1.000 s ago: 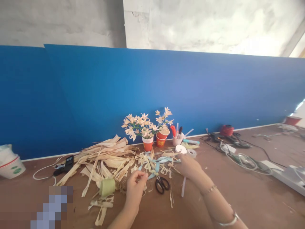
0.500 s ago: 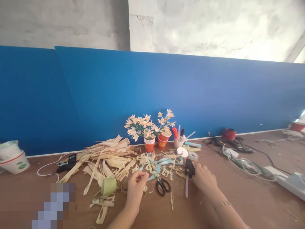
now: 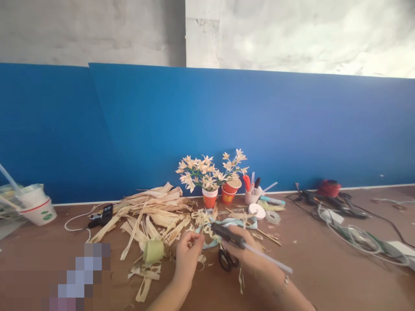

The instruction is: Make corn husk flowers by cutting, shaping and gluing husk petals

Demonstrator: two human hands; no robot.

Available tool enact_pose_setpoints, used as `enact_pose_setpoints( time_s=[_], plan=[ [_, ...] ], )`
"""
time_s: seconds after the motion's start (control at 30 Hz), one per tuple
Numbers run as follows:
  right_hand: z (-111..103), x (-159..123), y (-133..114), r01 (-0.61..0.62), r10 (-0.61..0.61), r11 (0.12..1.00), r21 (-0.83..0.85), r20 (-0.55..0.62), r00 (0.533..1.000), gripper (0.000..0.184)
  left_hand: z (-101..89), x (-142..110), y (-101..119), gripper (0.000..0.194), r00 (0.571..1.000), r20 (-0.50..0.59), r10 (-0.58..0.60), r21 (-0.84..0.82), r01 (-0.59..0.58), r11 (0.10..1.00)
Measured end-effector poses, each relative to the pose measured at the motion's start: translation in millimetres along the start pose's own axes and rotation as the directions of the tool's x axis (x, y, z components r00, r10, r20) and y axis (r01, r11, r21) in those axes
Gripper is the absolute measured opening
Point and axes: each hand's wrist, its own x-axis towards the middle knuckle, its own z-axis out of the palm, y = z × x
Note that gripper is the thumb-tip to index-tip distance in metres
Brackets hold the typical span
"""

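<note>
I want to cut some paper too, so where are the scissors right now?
In the head view, the black scissors lie on the brown table, low and just right of centre, partly under the right hand holding the glue gun.

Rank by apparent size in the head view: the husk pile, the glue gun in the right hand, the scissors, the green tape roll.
1. husk pile
2. glue gun, with its stick, in the right hand
3. scissors and green tape roll: look alike; the scissors are partly hidden.
</note>
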Motion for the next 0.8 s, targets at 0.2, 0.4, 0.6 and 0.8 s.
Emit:
enact_pose_setpoints(
  time_s=[0.2,0.4,0.6,0.8],
  plan=[
    [9,-2,1,0.129,-0.104,0.98,-0.15,0.161,0.981,0.014,-1.0,3,-5,0.025,0.987,-0.016,0.16,0.104,-0.157,0.982],
    [13,-3,5,0.149,-0.117,0.968,-0.2,0.16,0.98,0.014,-1.2,0,1,0.022,0.971,-0.019,0.238,0.151,-0.232,0.961],
    [15,-2,8,0.161,-0.137,0.96,-0.228,0.115,0.984,0.02,-0.6,-1,0,0.021,0.966,-0.038,0.254,0.167,-0.245,0.955],
    [15,-2,7,0.167,-0.142,0.957,-0.237,0.117,0.983,0.021,-0.6,-2,2,0.02,0.967,-0.033,0.254,0.174,-0.244,0.954]
  ],
)
